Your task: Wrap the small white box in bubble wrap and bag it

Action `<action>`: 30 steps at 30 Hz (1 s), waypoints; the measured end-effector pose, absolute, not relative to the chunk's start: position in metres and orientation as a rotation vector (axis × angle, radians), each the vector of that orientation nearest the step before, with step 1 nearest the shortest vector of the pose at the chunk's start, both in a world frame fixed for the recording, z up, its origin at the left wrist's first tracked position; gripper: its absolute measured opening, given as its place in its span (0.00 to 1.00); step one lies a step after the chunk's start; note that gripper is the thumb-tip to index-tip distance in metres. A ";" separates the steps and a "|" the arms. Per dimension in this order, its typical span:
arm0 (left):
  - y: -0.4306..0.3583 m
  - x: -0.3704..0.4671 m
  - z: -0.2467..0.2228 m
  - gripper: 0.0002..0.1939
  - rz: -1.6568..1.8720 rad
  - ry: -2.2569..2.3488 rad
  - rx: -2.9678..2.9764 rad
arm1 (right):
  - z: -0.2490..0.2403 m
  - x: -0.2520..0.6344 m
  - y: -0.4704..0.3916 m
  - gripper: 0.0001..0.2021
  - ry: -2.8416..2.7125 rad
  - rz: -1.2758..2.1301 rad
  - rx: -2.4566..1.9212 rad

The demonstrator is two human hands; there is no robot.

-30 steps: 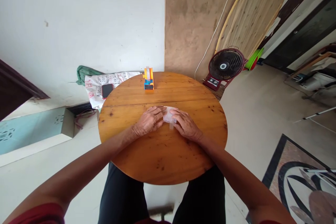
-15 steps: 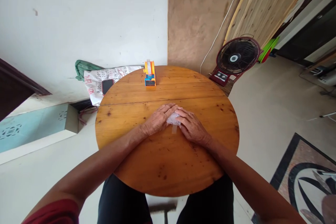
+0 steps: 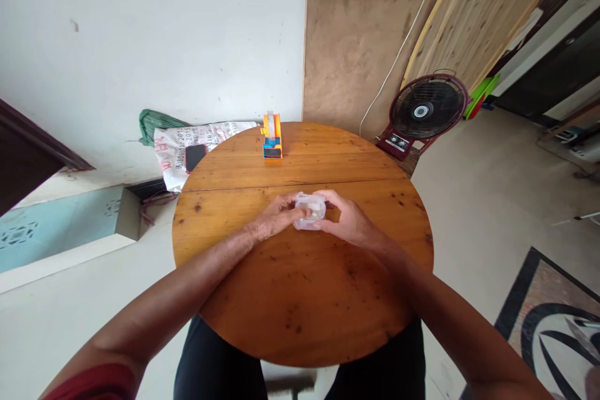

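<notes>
Over the middle of the round wooden table [image 3: 300, 287], a small translucent plastic-wrapped packet [image 3: 310, 223] is held between both hands. My left hand [image 3: 275, 217] grips its left side, with a digit lying across its top. On the right side, the fingers and thumb of my right hand [image 3: 347, 220] are closed round the packet's edge. What is inside the wrap is too blurred to tell. Farther back on the table stands an orange and blue tape dispenser [image 3: 272, 144], with a roll of clear tape in it.
A white printed sack [image 3: 173, 162] with a dark phone-like slab [image 3: 195, 157] on it lies beyond the table's left rear edge. Behind the right rear edge stands a dark red fan [image 3: 429, 109]. A white wall [image 3: 187, 31] rises behind the table.
My hands lay flat over the packet; now they grip its sides, leaving its top in view. A clear tape strip that stuck out towards me no longer shows. The view has shifted slightly.
</notes>
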State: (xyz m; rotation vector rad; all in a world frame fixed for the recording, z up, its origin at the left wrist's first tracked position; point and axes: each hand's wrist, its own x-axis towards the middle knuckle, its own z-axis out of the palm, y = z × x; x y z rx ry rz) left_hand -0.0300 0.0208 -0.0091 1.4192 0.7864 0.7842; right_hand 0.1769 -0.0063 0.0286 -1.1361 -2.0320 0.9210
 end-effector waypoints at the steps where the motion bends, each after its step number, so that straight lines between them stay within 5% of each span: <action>1: 0.021 -0.033 -0.006 0.26 0.747 0.809 1.393 | 0.029 0.173 -0.003 0.21 -1.927 1.072 -1.131; 7: 0.018 -0.040 0.007 0.31 0.688 0.741 1.419 | 0.017 0.165 0.005 0.23 -1.499 1.516 -1.034; 30: 0.009 -0.025 0.010 0.26 0.692 0.710 1.036 | 0.020 0.173 0.000 0.12 -1.611 1.314 -1.140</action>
